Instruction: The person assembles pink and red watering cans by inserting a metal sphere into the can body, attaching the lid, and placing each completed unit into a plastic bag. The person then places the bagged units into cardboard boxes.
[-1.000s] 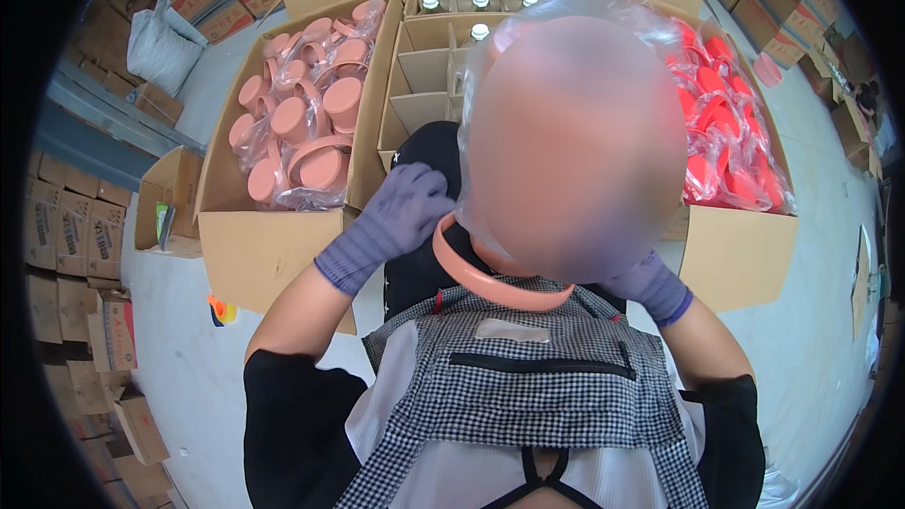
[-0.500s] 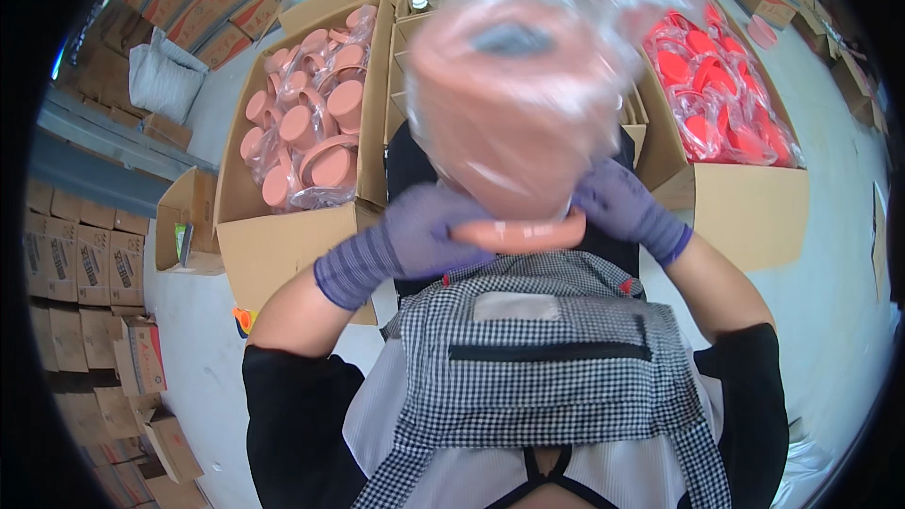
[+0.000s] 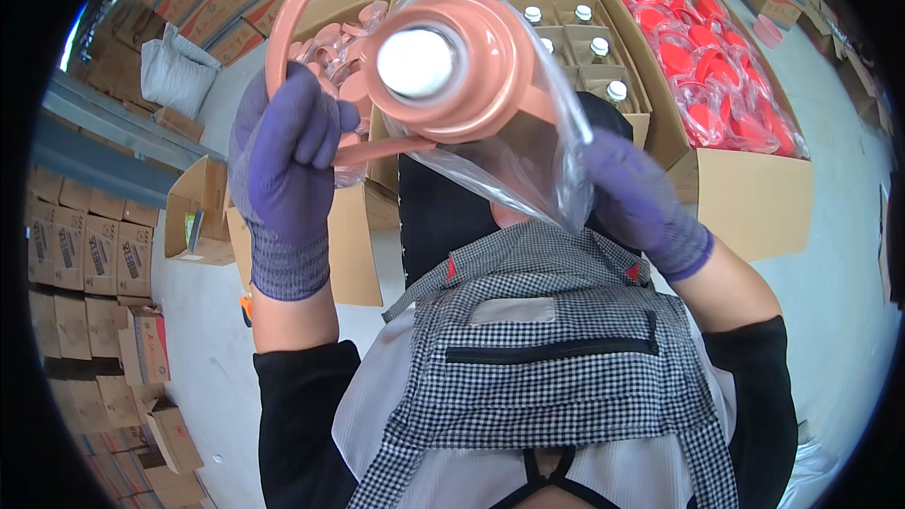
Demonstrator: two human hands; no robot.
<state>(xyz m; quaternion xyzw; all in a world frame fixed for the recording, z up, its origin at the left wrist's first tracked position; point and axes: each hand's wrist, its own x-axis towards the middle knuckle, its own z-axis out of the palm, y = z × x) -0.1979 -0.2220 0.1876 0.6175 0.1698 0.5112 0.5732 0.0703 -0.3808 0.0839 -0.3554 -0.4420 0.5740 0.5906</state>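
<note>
A pink thermos flask (image 3: 514,61) tilts toward me in front of my chest, a white round piece (image 3: 415,63) in its mouth. My left hand (image 3: 294,151) is closed around the flask's looped pink handle (image 3: 280,33). A clear plastic bag (image 3: 556,193) hangs loosely about the flask's body and bunches up on the right. At that bunched side my right hand (image 3: 646,198) grips the film; its fingertips are partly blurred.
Ahead stand open cartons: pink lids and cups (image 3: 353,90) at left, a divided carton of bottles with pale caps (image 3: 599,47) in the middle, red lids (image 3: 702,75) at right. Stacked boxes (image 3: 90,245) line the left side. A white sack (image 3: 174,71) lies beyond.
The flask has turned from bottom toward me to mouth toward me. My left hand has risen leftward with the handle; my right hand has moved slightly along the bag.
</note>
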